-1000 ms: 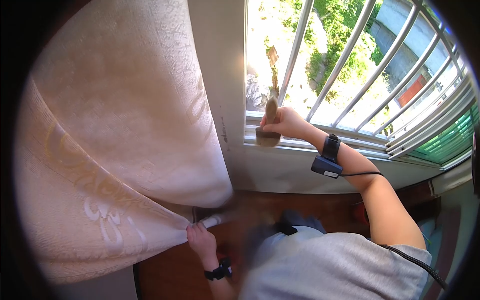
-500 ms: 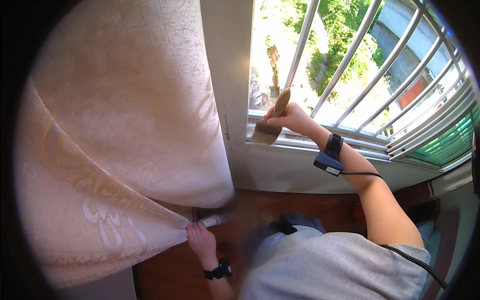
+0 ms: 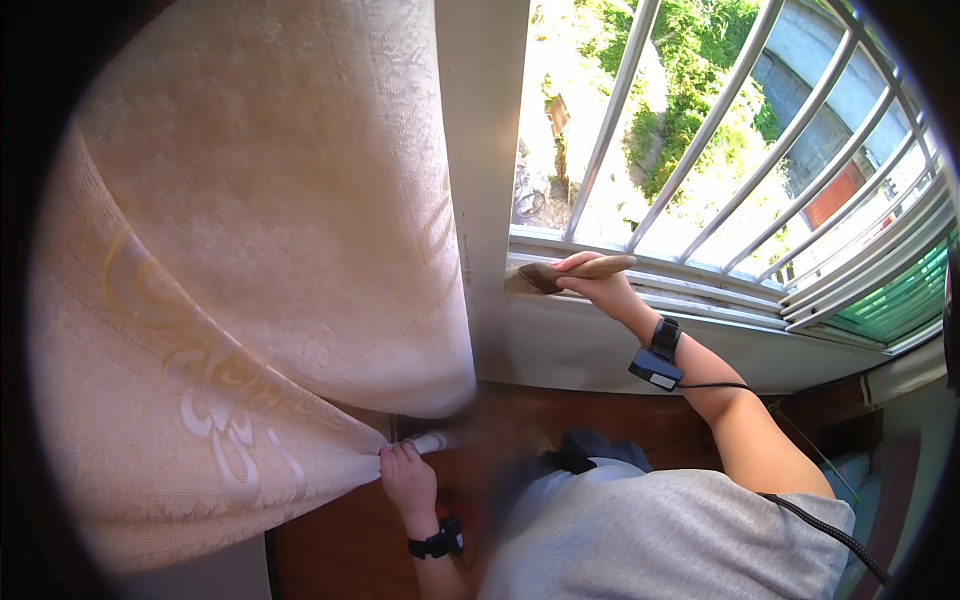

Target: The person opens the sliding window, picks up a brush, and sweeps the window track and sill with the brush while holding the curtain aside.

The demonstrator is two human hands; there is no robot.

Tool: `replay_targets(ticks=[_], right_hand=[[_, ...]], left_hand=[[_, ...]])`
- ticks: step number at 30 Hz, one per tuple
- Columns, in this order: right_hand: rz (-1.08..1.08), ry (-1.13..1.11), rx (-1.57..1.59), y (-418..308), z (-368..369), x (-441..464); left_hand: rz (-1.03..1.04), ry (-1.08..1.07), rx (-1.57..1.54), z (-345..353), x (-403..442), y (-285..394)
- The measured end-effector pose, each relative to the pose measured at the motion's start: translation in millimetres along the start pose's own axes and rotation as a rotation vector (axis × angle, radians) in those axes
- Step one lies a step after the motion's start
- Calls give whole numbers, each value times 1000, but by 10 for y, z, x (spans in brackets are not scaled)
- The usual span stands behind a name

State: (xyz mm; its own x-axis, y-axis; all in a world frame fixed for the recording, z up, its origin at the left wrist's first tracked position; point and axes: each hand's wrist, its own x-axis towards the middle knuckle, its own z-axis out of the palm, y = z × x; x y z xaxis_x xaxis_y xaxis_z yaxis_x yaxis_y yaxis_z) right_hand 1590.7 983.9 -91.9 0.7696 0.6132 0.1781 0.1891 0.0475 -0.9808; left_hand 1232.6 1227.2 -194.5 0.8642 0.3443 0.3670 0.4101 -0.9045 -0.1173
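A flat brush with a wooden handle (image 3: 607, 266) is held in my right hand (image 3: 600, 285), lying nearly level, its bristles pointing left at the left end of the window sill track (image 3: 680, 290). Lower left, my left hand (image 3: 408, 480) is closed on the edge of a pale patterned curtain (image 3: 270, 250), which it pulls into a gathered point. Both wrists wear black straps, the right one with a small black box and a cable.
Metal bars (image 3: 707, 122) cross the open window, with plants and a building outside. A green-tinted pane (image 3: 895, 290) is at the right. Below the window are a pale wall (image 3: 620, 350) and a reddish-brown floor (image 3: 340, 540).
My right hand has turned the brush from nearly upright to nearly level, bristles now toward the left. The view has shifted slightly. My left hand keeps its hold on the curtain.
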Motion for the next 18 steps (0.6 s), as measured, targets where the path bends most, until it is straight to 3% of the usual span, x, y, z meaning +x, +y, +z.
replay_targets(ticks=[3,6,8,10,14,15,18], right_hand=[[-135,84,-3,208,151,47],[-107,73,-102,47,220,77],[-45,17,-190,-259,191,248],[0,-237,-621,-495,117,290],[77,-228,-702,-845,93,303],[92,-139,-400,-705,8,353],[69,8,-190,-423,127,386]], left_hand=[[25,24,-5,58,43,39],[22,5,-47,48,73,66],[13,6,-43,49,121,103],[61,6,-43,58,179,116],[61,21,-11,91,198,155],[42,24,-16,104,177,190],[19,35,-61,39,93,177]])
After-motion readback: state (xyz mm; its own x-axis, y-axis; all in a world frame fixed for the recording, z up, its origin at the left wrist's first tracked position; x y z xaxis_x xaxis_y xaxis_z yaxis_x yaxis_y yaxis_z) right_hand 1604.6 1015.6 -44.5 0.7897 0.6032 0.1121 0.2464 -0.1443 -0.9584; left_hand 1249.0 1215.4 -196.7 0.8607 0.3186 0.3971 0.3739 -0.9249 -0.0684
